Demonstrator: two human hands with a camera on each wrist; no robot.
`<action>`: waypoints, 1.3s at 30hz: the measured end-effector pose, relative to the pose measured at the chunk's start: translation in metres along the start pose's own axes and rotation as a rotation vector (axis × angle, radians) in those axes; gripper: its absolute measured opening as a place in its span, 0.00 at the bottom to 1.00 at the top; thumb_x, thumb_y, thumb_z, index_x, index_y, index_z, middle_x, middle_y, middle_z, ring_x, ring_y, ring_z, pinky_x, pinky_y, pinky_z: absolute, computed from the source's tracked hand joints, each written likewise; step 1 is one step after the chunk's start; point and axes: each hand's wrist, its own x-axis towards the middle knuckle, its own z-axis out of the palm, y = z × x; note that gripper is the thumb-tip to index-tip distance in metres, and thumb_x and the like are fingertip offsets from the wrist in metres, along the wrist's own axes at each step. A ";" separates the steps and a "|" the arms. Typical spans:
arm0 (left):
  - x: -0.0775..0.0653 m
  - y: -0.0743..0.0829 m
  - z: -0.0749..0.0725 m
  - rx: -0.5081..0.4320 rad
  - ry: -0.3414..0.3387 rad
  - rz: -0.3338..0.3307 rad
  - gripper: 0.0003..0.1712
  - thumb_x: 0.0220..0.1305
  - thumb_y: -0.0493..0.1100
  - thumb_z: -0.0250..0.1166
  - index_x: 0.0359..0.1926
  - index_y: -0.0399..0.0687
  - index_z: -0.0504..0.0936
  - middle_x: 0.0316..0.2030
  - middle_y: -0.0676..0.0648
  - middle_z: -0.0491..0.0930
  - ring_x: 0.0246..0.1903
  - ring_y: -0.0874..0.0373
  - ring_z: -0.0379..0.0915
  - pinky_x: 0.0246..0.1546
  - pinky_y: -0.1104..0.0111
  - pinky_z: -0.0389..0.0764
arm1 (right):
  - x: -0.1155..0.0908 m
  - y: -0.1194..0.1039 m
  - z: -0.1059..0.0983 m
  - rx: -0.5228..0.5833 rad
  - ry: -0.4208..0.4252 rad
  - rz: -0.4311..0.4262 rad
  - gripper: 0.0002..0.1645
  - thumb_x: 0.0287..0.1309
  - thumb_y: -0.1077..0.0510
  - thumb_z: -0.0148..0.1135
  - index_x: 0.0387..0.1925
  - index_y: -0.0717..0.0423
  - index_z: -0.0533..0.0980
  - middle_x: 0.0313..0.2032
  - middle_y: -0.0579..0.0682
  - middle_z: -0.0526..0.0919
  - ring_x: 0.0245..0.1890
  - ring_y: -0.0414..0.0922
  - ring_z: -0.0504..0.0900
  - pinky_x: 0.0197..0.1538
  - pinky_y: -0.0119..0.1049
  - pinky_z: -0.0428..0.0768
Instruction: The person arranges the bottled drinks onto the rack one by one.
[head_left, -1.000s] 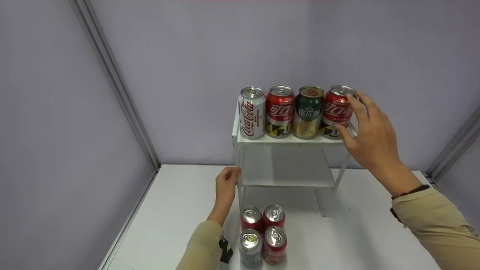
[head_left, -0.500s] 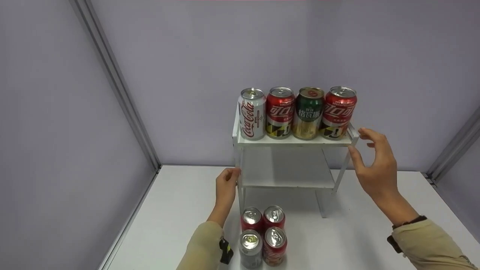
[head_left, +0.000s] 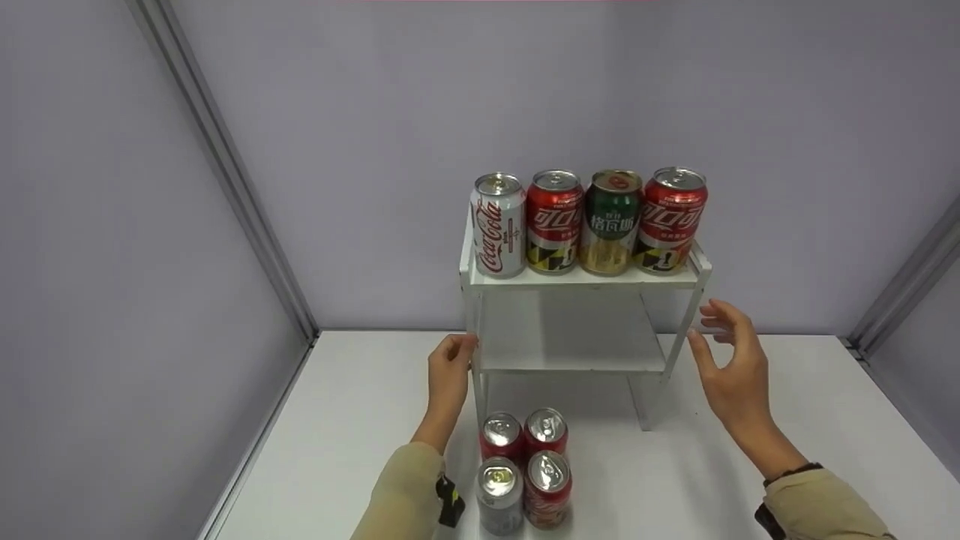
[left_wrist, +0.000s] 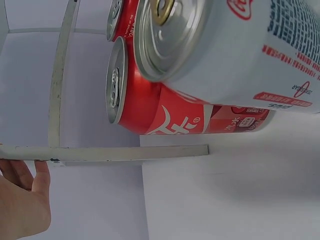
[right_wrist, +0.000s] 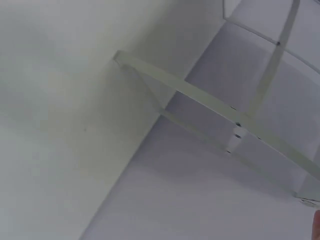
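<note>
My left hand (head_left: 450, 367) is gripping the white rack (head_left: 574, 330) by its left leg, I'd guess to keep it from wobbling. Right hand (head_left: 735, 367) holds nothing, fingers loosely curved just beside the right leg.

Up on the top shelf (head_left: 585, 284): white can (head_left: 499, 229), red can (head_left: 555, 217), green-and-gold can (head_left: 611, 225), second red can (head_left: 671, 225), all upright in a row, probably so the fronts show. Silver can (head_left: 500, 506) and three red ones (head_left: 548, 499) huddle on the counter (head_left: 360, 420), presumably for easy reach. Slick metal cylinders, shiny lids; the rack's flat-edged, paint scuffed.
</note>
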 end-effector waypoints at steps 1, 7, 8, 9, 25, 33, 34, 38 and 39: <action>-0.002 0.003 -0.001 -0.002 0.001 -0.001 0.16 0.68 0.45 0.55 0.41 0.34 0.77 0.42 0.35 0.77 0.47 0.44 0.73 0.48 0.56 0.75 | -0.003 0.003 0.003 0.001 -0.008 0.011 0.29 0.60 0.60 0.59 0.62 0.56 0.63 0.52 0.50 0.74 0.52 0.36 0.69 0.51 0.24 0.64; 0.002 -0.008 0.000 0.020 0.016 0.004 0.18 0.67 0.48 0.55 0.42 0.35 0.78 0.42 0.38 0.78 0.46 0.48 0.74 0.47 0.59 0.76 | -0.020 0.019 0.014 0.044 -0.049 0.106 0.28 0.62 0.59 0.57 0.63 0.55 0.62 0.50 0.51 0.74 0.51 0.38 0.70 0.49 0.23 0.66; 0.004 -0.012 0.001 0.027 0.020 0.009 0.19 0.67 0.49 0.55 0.43 0.35 0.77 0.42 0.38 0.78 0.45 0.50 0.74 0.46 0.60 0.76 | -0.022 0.021 0.016 0.058 -0.058 0.121 0.28 0.62 0.59 0.56 0.63 0.56 0.62 0.50 0.51 0.74 0.51 0.39 0.70 0.49 0.23 0.66; 0.006 -0.014 0.002 0.036 0.023 0.015 0.20 0.67 0.50 0.55 0.43 0.35 0.77 0.42 0.39 0.79 0.45 0.51 0.75 0.46 0.61 0.76 | -0.024 0.023 0.017 0.077 -0.067 0.142 0.28 0.63 0.59 0.56 0.63 0.55 0.61 0.51 0.51 0.73 0.51 0.38 0.70 0.49 0.23 0.67; 0.005 -0.013 0.004 -0.006 0.029 0.041 0.16 0.68 0.44 0.55 0.42 0.32 0.77 0.42 0.35 0.78 0.45 0.46 0.74 0.45 0.56 0.76 | -0.011 0.020 0.023 0.149 -0.066 0.342 0.19 0.62 0.55 0.57 0.51 0.62 0.71 0.42 0.52 0.79 0.42 0.31 0.76 0.45 0.20 0.71; -0.013 0.015 0.002 0.018 0.001 0.065 0.16 0.68 0.44 0.54 0.40 0.32 0.76 0.40 0.32 0.76 0.44 0.40 0.72 0.47 0.52 0.74 | -0.006 -0.004 0.019 0.097 -0.033 0.384 0.16 0.58 0.59 0.61 0.44 0.67 0.74 0.38 0.56 0.79 0.37 0.34 0.76 0.39 0.20 0.72; -0.013 0.015 0.001 0.016 -0.013 0.069 0.15 0.69 0.44 0.54 0.41 0.33 0.76 0.41 0.31 0.76 0.45 0.40 0.72 0.47 0.52 0.74 | -0.006 0.001 0.021 0.090 -0.031 0.386 0.15 0.58 0.59 0.62 0.43 0.66 0.74 0.37 0.56 0.80 0.37 0.34 0.76 0.38 0.20 0.72; -0.010 0.006 -0.007 0.002 -0.076 0.065 0.15 0.69 0.41 0.53 0.47 0.31 0.75 0.45 0.31 0.76 0.49 0.41 0.72 0.51 0.56 0.74 | -0.005 0.022 0.026 0.063 -0.037 0.389 0.14 0.57 0.55 0.63 0.41 0.61 0.76 0.36 0.52 0.80 0.36 0.34 0.77 0.36 0.22 0.73; -0.009 0.002 -0.009 -0.001 -0.084 0.065 0.16 0.69 0.41 0.53 0.49 0.31 0.75 0.47 0.32 0.75 0.50 0.41 0.72 0.51 0.56 0.73 | -0.004 0.023 0.027 0.057 -0.043 0.382 0.15 0.57 0.54 0.63 0.40 0.61 0.75 0.36 0.52 0.80 0.36 0.34 0.77 0.36 0.22 0.73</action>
